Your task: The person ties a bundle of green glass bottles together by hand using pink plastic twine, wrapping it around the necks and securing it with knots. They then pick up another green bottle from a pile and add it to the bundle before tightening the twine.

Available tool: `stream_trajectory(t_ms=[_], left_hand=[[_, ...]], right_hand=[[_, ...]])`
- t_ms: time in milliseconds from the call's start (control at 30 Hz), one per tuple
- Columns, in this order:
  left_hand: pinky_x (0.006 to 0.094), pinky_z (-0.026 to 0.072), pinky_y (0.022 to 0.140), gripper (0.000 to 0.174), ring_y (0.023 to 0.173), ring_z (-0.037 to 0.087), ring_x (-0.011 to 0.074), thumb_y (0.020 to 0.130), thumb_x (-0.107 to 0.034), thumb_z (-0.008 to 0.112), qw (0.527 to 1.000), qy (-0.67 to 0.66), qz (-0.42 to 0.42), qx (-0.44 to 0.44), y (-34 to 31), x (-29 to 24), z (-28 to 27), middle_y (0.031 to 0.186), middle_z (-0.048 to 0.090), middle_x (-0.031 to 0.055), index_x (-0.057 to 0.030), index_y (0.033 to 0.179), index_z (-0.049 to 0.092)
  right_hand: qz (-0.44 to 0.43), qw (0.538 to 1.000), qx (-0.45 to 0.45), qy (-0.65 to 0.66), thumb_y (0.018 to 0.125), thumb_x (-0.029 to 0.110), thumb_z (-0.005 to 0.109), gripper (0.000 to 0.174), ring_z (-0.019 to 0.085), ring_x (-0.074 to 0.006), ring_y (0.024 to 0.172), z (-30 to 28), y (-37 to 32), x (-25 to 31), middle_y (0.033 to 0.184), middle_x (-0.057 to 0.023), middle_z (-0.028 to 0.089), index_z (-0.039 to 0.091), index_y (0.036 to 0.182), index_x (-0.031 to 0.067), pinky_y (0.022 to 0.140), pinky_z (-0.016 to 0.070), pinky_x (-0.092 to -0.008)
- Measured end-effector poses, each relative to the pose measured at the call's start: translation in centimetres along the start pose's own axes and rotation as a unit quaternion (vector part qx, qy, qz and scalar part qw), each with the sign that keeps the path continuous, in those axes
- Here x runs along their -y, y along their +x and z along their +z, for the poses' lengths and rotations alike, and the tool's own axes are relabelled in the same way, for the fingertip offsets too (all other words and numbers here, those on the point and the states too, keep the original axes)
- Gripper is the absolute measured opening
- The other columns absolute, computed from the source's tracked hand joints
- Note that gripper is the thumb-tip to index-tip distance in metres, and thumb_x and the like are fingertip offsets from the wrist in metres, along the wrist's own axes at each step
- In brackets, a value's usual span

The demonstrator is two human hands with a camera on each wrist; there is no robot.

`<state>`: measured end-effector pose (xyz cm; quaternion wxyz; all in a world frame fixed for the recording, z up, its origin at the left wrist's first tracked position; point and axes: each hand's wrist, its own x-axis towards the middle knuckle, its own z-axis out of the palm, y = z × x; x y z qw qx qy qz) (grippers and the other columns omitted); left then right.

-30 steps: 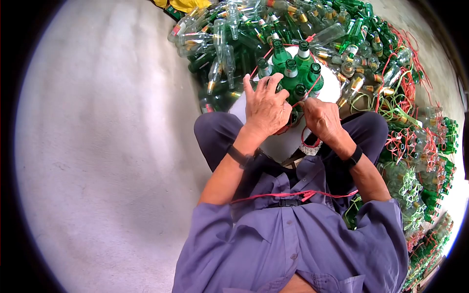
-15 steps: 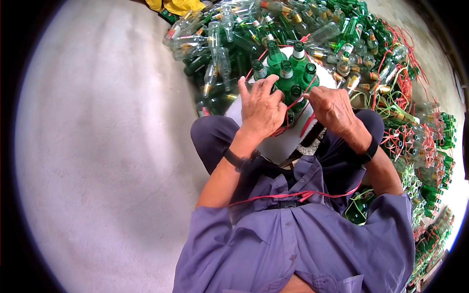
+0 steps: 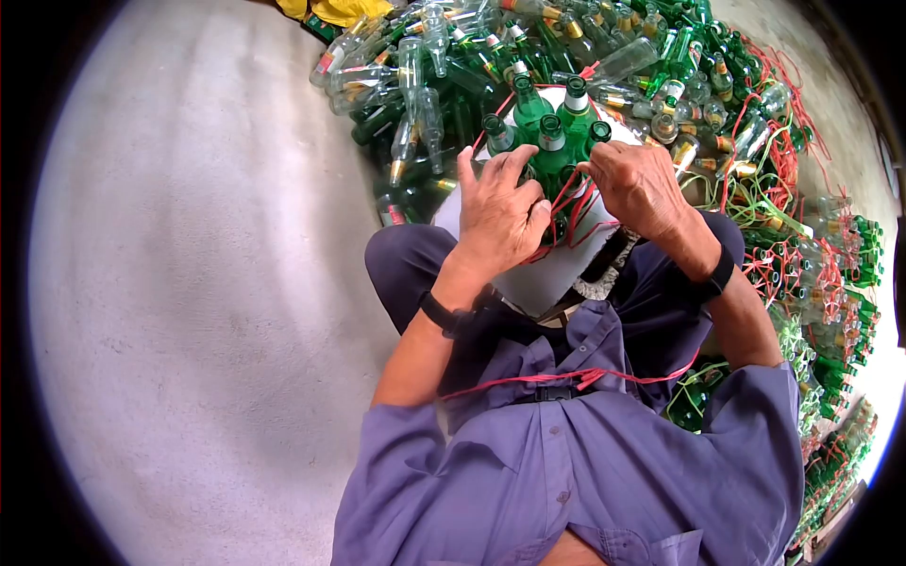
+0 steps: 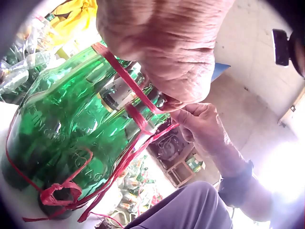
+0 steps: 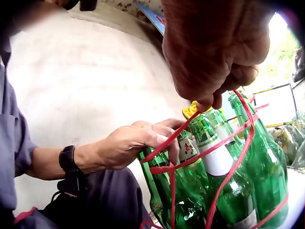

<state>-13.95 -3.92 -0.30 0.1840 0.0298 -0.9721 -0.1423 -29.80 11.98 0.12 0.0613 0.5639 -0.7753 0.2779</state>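
Note:
A cluster of green glass bottles stands upright in front of the person, with red plastic string running around and across the necks. In the right wrist view, the left hand curls its thumb and fingers around bottle necks at the near side. The right hand pinches the string above the bottles, pulling a length taut. A knotted loop of string hangs low on the bundle in the left wrist view. The bottles stand on a white surface between the person's knees.
A large heap of loose clear and green bottles lies beyond. Tied bottle bundles line the right side, near tangled red and green string. Yellow cloth lies at the back left, and pale floor stretches leftward.
The right hand moved outward with the string, then up and slightly back toward the bottles. More red strands now cross the near necks. The left hand stays almost in place.

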Motion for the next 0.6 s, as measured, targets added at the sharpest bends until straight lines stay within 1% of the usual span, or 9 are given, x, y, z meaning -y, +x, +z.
stream_trajectory(t_ms=[133,300,433,500,567,600], left_hand=[[0.0583,0.0157,0.11,0.017,0.115,0.052,0.0262,0.08,-0.024,0.058,1.0,-0.021,0.011,0.003,0.0,0.4,-0.2,0.13,0.055,0.0095,-0.0095,0.074,0.063],[0.0572,0.017,0.111,0.016,0.115,0.053,0.0272,0.076,-0.025,0.059,1.0,-0.025,0.003,0.01,0.1,0.3,-0.3,0.128,0.056,0.0105,-0.0099,0.072,0.062],[0.0571,0.017,0.111,0.016,0.115,0.053,0.0278,0.074,-0.026,0.06,0.999,-0.031,0.004,0.006,0.1,0.5,-0.2,0.128,0.056,0.0109,-0.01,0.071,0.062],[0.0573,0.0167,0.111,0.016,0.115,0.053,0.0281,0.073,-0.026,0.061,0.999,-0.037,0.008,0.009,0.2,0.4,-0.5,0.128,0.057,0.0112,-0.0102,0.072,0.062],[0.0578,0.0157,0.112,0.017,0.117,0.053,0.0285,0.072,-0.027,0.063,0.999,-0.045,0.011,0.01,0.1,0.7,-0.4,0.13,0.056,0.0118,-0.0101,0.073,0.062],[0.0578,0.0157,0.112,0.017,0.117,0.053,0.0285,0.072,-0.027,0.063,0.999,-0.045,0.01,0.01,0.0,0.8,-0.3,0.13,0.056,0.0118,-0.0101,0.073,0.062]], right_hand=[[-0.006,1.0,-0.002,0.001,0.088,0.025,0.066,0.027,0.056,-0.0353,0.056,0.0,0.7,0.1,0.064,-0.0115,0.056,0.052,0.074,0.0067,0.05,0.0398,-0.0449],[-0.015,1.0,-0.009,-0.002,0.088,0.026,0.066,0.027,0.056,-0.0347,0.056,0.3,0.9,-0.3,0.064,-0.0116,0.056,0.052,0.074,0.0069,0.049,0.0393,-0.0443],[-0.004,1.0,-0.008,-0.001,0.087,0.027,0.066,0.028,0.056,-0.0343,0.056,0.8,1.5,-0.4,0.064,-0.011,0.057,0.052,0.073,0.007,0.048,0.0392,-0.044],[-0.003,1.0,0.001,-0.019,0.087,0.028,0.066,0.028,0.057,-0.0339,0.056,0.9,1.9,-0.3,0.064,-0.0109,0.057,0.053,0.073,0.0069,0.048,0.0394,-0.0438],[0.014,0.998,0.04,-0.044,0.087,0.027,0.066,0.026,0.06,-0.033,0.057,1.5,2.1,-0.6,0.065,-0.0117,0.06,0.056,0.075,0.0071,0.048,0.0411,-0.0427],[0.013,0.998,0.041,-0.043,0.087,0.027,0.066,0.026,0.06,-0.033,0.057,1.5,2.1,-0.6,0.065,-0.0117,0.06,0.056,0.075,0.0071,0.048,0.0411,-0.0427]])
